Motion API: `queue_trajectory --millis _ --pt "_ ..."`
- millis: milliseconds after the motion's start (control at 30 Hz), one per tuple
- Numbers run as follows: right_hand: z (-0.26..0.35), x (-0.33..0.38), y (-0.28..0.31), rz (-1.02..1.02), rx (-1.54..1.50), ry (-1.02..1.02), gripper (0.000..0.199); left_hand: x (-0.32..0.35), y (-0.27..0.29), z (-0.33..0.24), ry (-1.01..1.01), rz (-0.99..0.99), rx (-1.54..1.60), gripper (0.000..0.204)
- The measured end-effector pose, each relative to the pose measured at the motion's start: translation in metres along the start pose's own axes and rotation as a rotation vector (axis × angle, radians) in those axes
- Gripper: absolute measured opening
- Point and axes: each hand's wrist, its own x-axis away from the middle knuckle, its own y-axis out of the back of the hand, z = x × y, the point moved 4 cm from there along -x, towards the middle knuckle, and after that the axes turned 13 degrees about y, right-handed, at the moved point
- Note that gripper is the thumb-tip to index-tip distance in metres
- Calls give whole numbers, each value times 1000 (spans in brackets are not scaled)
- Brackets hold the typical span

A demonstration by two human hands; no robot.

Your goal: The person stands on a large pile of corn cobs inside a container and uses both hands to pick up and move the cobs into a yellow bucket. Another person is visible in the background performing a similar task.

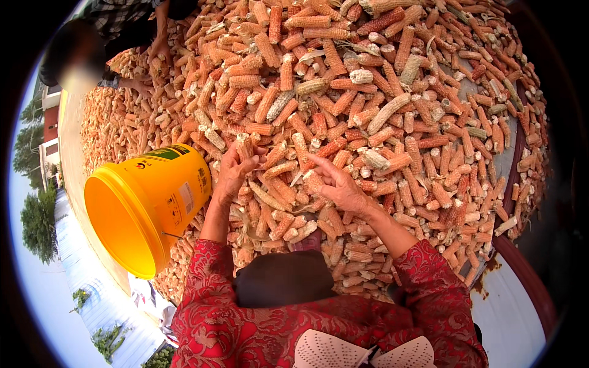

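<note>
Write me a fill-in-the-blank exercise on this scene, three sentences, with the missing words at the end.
1. The left hand holds a cob, and the bucket is to the ____ of that hand.
2. The bucket is ____ in colour.
3. Behind their pattern, the person's sleeves are mainly ____.

Missing words: left; yellow; red.

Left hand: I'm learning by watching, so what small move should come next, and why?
Perhaps move the left hand and its corn cob toward the yellow bucket: the cob is in its grasp, and the open bucket sits close on that side.
</note>
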Motion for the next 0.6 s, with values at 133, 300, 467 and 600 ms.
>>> queue_trajectory --millis 133,300,467,600 --pt "36 -34 90 -243 370 83 51 -65 -36 -74 -232 -75 -609 33" --pt "91 -73 170 -528 728 257 42 -141 -53 -107 -299 -142 -863 63" --pt "43 -105 199 -283 1039 40 76 -187 -71 -101 -98 -121 -835 78" --pt "47 -112 185 -125 1036 -64 84 -179 -60 -115 87 13 -797 60"
